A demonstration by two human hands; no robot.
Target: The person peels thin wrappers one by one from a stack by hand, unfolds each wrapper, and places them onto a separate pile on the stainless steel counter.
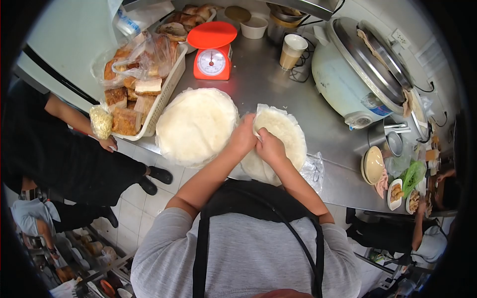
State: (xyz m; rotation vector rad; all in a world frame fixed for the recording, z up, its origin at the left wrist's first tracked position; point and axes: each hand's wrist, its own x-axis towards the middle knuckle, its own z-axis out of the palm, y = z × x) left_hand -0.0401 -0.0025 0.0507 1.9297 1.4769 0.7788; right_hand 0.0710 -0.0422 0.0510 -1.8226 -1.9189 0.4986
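Observation:
A large stack of thin, round, pale wrapper sheets (196,126) lies on the steel counter (268,79). Right beside it is a second pile of wrapper sheets (285,131) with uneven edges. My left hand (242,134) and my right hand (271,147) meet over this second pile's left side, fingers closed in a pinch at a sheet's edge. My hands partly cover the point where they grip it. Crumpled clear plastic (313,171) sits at the pile's lower right.
A red kitchen scale (212,54) stands behind the stack. At left, a white basket (166,89) holds browned meat slabs; a person (64,144) stands beside it with a bag. Toward the right are a paper cup (293,51), a big rice cooker (348,74) and bowls (372,165).

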